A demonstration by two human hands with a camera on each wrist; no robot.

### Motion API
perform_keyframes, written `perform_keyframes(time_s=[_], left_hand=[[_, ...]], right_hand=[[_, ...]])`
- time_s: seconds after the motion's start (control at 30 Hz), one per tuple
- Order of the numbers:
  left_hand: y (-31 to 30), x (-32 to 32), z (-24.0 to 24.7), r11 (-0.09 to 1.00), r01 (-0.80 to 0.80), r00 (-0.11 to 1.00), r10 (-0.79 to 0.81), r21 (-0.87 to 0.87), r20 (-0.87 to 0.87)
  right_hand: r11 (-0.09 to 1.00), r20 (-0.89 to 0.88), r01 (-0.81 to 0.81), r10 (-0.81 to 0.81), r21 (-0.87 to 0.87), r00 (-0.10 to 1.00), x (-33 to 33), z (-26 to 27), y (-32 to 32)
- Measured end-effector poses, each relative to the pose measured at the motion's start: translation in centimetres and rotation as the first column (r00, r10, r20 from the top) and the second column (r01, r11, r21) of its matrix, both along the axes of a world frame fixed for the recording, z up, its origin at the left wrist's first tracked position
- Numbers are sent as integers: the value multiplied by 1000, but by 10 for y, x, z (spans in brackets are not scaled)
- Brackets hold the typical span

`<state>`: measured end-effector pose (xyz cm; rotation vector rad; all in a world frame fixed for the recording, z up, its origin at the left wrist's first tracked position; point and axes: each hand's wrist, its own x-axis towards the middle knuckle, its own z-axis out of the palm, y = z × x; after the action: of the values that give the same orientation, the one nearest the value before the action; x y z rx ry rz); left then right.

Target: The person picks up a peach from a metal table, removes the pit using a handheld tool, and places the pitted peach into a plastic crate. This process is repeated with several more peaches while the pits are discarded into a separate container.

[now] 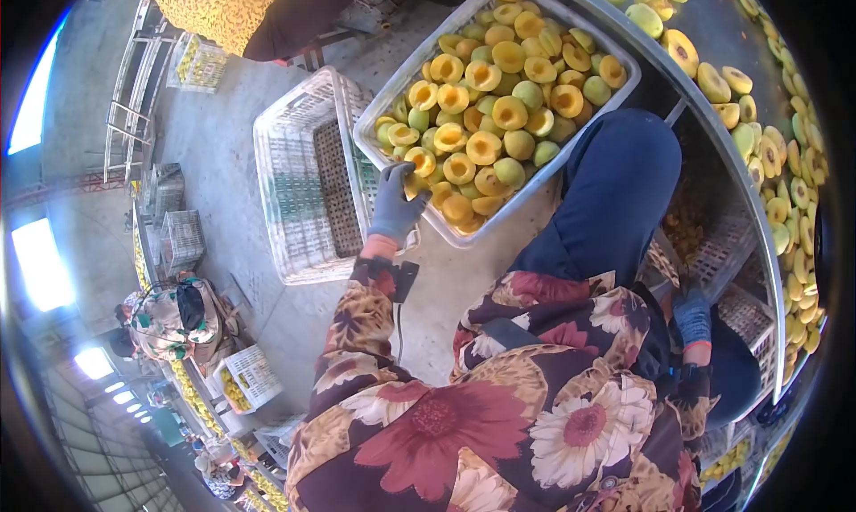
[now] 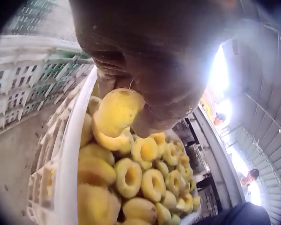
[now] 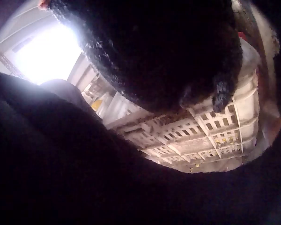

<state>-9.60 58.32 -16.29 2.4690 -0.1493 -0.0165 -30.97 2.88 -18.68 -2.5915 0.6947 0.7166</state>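
My left hand [image 1: 399,204], in a grey glove, is over the near left rim of a white crate [image 1: 473,238] full of halved yellow peaches [image 1: 509,113]. Its fingers pinch a peach half [image 2: 122,110], seen close up in the left wrist view above the other halves. Many of them lie cut side up with a hollow in the middle. My right hand [image 1: 693,316], gloved in blue-grey, reaches down beside my leg under the metal table. In the right wrist view it is a dark shape, its fingertips [image 3: 221,101] hooked over the edge of a slatted crate [image 3: 210,124].
An empty white crate [image 1: 299,191] stands left of the full one. Cut peaches lie along the metal table [image 1: 713,35] on the right. Another person [image 1: 209,13] is at the top, and a seated worker [image 1: 174,320] is at the left near more crates [image 1: 250,378].
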Motion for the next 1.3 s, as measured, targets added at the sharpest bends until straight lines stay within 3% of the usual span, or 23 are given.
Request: perform_keyframes(time_s=[0.17,0.3,0.4,0.53,0.6,0.7,0.8,0.93,1.07,1.17,1.3], left_hand=[[-4,-8,-22,997,-58,994,52,54,101],[-11,-7,-19,966,-159,979,128,203,160],[-17,-9,-24,963,-222,960,189,152,206],[-29,-9,-27,915,-319,947,297,246,123],[-36,-6,-18,910,-301,949,316,286,-6],[-9,-3,-33,962,-274,958,273,0,83],[4,-4,-23,980,-129,987,142,150,-77],[0,1,-27,959,-139,990,133,249,42],[-1,16,-6,940,3,980,65,340,-188],[-4,22,8,928,148,932,-15,343,-362],[-11,25,31,789,242,950,-75,565,-302]], right_hand=[[1000,-21,3,-2,22,1000,-4,2,0],[984,-133,144,-129,104,983,21,47,32],[971,-143,200,-181,131,973,26,60,39],[975,-113,174,-158,141,981,24,55,38],[974,-81,159,-147,160,986,20,52,36],[980,-60,119,-111,161,992,14,40,29],[992,-46,18,-13,123,999,-4,-4,2],[994,16,28,-30,104,999,-4,-2,4],[993,67,-39,31,115,997,-8,-15,0],[992,-70,35,-27,121,997,3,7,13],[983,-37,87,-82,162,996,2,13,15]])
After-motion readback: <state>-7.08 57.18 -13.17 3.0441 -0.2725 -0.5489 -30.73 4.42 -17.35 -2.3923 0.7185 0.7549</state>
